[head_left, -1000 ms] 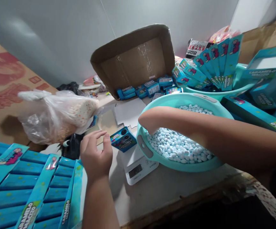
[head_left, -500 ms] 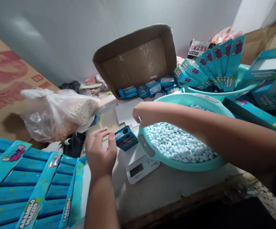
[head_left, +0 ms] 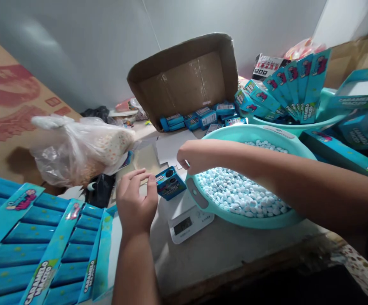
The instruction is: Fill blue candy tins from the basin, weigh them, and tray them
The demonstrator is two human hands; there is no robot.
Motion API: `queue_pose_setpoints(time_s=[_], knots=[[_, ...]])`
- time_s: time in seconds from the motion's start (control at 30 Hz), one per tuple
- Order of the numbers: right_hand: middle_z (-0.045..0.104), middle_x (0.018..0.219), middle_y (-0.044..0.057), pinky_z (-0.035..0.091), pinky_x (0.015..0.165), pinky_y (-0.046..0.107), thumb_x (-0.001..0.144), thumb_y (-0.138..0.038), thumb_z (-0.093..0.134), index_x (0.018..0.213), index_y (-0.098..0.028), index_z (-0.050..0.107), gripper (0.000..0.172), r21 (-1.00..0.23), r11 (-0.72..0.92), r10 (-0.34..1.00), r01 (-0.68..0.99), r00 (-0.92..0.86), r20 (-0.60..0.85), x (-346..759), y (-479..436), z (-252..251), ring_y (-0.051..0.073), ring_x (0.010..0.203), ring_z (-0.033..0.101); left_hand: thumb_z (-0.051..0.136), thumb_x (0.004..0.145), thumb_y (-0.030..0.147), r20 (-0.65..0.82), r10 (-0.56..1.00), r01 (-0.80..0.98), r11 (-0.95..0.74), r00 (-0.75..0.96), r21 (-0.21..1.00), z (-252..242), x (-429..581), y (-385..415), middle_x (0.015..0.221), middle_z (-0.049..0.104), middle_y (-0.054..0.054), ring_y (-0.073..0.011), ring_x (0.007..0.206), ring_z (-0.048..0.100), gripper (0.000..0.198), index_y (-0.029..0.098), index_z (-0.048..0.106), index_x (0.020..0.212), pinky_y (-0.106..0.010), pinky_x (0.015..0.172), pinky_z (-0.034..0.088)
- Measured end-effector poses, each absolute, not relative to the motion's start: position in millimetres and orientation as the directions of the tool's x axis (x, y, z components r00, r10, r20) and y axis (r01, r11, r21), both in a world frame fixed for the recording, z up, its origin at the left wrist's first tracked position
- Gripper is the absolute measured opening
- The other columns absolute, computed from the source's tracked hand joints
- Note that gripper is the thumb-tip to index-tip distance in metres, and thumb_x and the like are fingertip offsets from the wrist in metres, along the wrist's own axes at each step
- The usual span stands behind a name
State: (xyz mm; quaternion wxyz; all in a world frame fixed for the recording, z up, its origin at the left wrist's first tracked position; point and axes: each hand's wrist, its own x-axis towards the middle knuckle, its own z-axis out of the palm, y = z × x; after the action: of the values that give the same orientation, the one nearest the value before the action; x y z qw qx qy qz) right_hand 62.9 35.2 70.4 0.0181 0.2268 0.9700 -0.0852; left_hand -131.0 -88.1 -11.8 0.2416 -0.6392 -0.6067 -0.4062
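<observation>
Hovering our right hand [head_left: 190,156], grip curled shut, over the open box [head_left: 170,183] on the scale [head_left: 190,221], left hand [head_left: 136,203] grip wide beside it, we judge filling unfinished.

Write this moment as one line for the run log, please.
left hand: open, beside small blue box | small blue box: on scale | right hand: closed, above box | basin: holds white candies

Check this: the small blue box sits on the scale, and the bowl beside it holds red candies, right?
Not quite. The head view shows the candies in the bowl are white and pale blue, not red. The small blue box does sit on the scale, beside the bowl.
</observation>
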Motion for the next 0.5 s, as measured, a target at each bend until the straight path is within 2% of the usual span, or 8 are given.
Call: queue_pose_setpoints(time_s=[0.3, 0.5], knots=[[0.071, 0.083, 0.008, 0.031, 0.062, 0.031, 0.076, -0.014, 0.067, 0.094, -0.013, 0.079, 0.022, -0.170, 0.853, 0.483, 0.494, -0.870, -0.100, 61.9, 37.5, 67.5, 0.015, 0.066, 0.051, 0.063, 0.094, 0.026, 0.811, 0.581, 0.974, -0.143, -0.063, 0.178, -12.7, -132.3, -88.4, 0.104, 0.070, -0.013, -0.0255, 0.104, 0.067, 0.015, 0.014, 0.071, 0.090, -0.043, 0.098, 0.052], [0.073, 0.083, 0.008, 0.030, 0.057, 0.032, 0.075, -0.010, 0.064, 0.096, -0.012, 0.079, 0.025, -0.176, 0.853, 0.480, 0.491, -0.871, -0.099, 63.2, 34.7, 69.2, 0.015, 0.064, 0.051, 0.063, 0.094, 0.026, 0.812, 0.579, 0.972, -0.145, -0.068, 0.184, -13.0, -133.7, -88.3, 0.105, 0.070, -0.013, -0.0257, 0.105, 0.066, 0.015, 0.014, 0.071, 0.091, -0.043, 0.098, 0.051]])
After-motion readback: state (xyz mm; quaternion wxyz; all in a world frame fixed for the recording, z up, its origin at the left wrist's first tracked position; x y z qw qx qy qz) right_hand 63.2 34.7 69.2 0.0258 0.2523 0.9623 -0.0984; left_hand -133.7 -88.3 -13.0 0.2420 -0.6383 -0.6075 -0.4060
